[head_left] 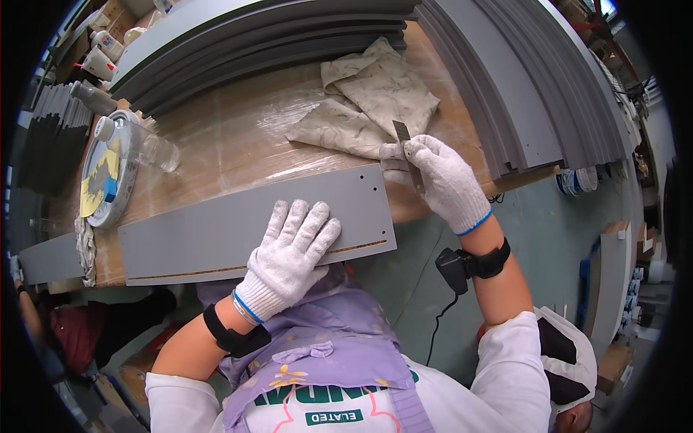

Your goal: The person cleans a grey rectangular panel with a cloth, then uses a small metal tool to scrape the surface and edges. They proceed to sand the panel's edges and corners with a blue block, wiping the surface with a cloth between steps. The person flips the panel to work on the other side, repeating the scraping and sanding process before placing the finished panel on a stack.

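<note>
A long grey panel (195, 234) lies along the near edge of the table, with a narrow brown groove by its near edge and small dark holes at its right end. My left hand (289, 249), in a white knit glove, rests on the panel with its fingers stretched out. Beyond the panel's right end, my right hand (446, 177), gloved too, is closed around a thin, flat grey blade (401, 130) that points up and away from me. Part of the blade's lower length is hidden by the fingers. A crumpled, pale patterned cloth (379, 94) lies just past this hand.
Stacked grey panels stand at the back (267, 61) and on the right (520, 86). On the left are a round white lid (130, 169) with a yellow piece and blue block on it, and a clear bottle (157, 150). Another person's arm (29, 314) shows at far left.
</note>
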Action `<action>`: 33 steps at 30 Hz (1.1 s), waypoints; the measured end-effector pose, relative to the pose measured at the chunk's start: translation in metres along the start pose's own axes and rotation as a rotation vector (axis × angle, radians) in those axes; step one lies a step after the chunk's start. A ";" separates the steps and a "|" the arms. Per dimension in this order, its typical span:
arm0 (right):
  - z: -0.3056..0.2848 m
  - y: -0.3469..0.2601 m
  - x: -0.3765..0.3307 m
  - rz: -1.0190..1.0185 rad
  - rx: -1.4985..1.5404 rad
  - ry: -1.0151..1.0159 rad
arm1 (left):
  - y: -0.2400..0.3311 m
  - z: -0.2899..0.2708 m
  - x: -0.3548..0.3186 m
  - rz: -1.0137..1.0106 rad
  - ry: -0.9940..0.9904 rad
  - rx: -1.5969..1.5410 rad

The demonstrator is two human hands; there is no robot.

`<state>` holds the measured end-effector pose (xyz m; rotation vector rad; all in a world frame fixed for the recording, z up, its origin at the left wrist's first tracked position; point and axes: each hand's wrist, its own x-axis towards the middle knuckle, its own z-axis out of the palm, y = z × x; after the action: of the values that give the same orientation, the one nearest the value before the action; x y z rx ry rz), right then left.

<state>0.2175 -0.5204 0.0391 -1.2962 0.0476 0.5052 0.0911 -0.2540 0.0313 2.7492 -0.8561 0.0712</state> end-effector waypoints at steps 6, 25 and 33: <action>0.005 0.025 0.004 -0.001 0.358 -0.169 | -0.001 0.005 -0.003 -0.003 0.049 0.055; 0.057 0.016 -0.096 0.242 -0.120 -0.086 | -0.118 -0.038 -0.211 -0.675 0.090 0.301; 0.165 0.024 -0.044 0.112 -0.241 -0.125 | -0.146 -0.034 -0.365 -1.188 0.397 0.379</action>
<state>0.1289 -0.3778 0.0787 -1.4995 -0.0461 0.7035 -0.1263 0.0717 -0.0145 2.9201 0.9936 0.5454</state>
